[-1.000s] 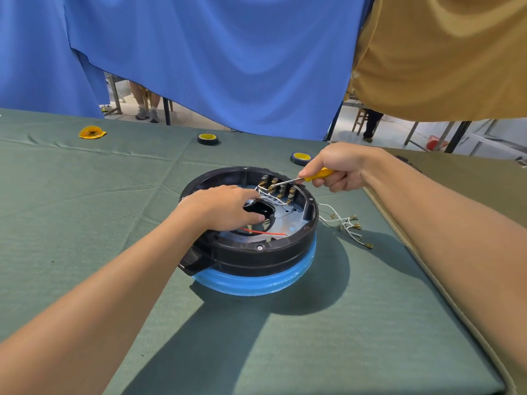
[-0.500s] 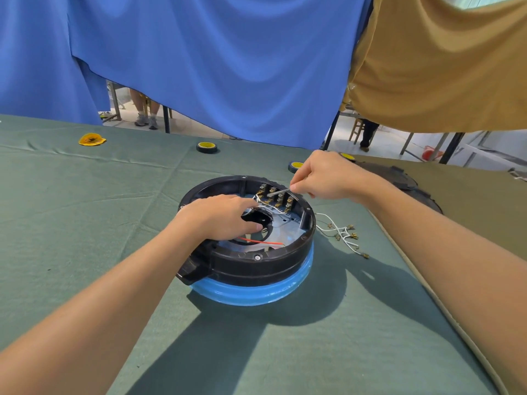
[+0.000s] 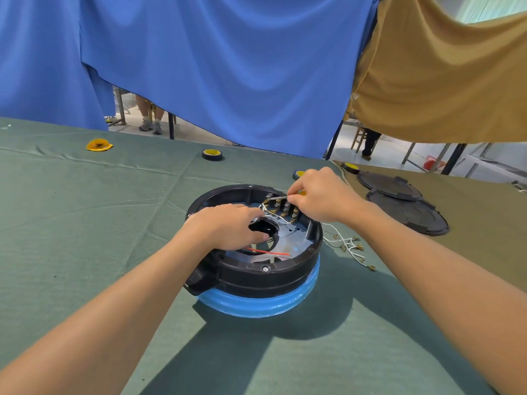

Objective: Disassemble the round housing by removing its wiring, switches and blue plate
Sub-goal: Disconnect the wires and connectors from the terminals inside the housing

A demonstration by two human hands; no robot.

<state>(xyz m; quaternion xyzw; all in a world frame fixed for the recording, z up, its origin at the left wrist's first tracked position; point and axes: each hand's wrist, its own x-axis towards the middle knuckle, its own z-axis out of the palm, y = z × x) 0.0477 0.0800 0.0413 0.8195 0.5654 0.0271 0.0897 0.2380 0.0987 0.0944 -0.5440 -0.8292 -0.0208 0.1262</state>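
Note:
The round black housing [image 3: 256, 277] stands on a blue ring base [image 3: 256, 306] in the middle of the green table. Inside it are brass terminals [image 3: 281, 209], white wires and a red wire [image 3: 268, 251]. My left hand [image 3: 228, 226] reaches into the housing, its fingers curled on a black part at the centre. Over the far right rim, my right hand [image 3: 319, 195] grips a yellow-handled screwdriver [image 3: 278, 197] with its metal tip at the terminals. A bundle of loose white wires [image 3: 346, 245] lies on the table right of the housing.
Two black round covers [image 3: 407, 206] lie on the brown cloth at right. Tape rolls [image 3: 212, 154] and a yellow piece [image 3: 98, 144] sit at the table's far side. Blue and tan curtains hang behind. Another person's legs show under the curtain.
My right hand has closed in over the terminals, so its fingers now hide most of the yellow handle. The view has tilted up a little. My left hand has stayed in the housing.

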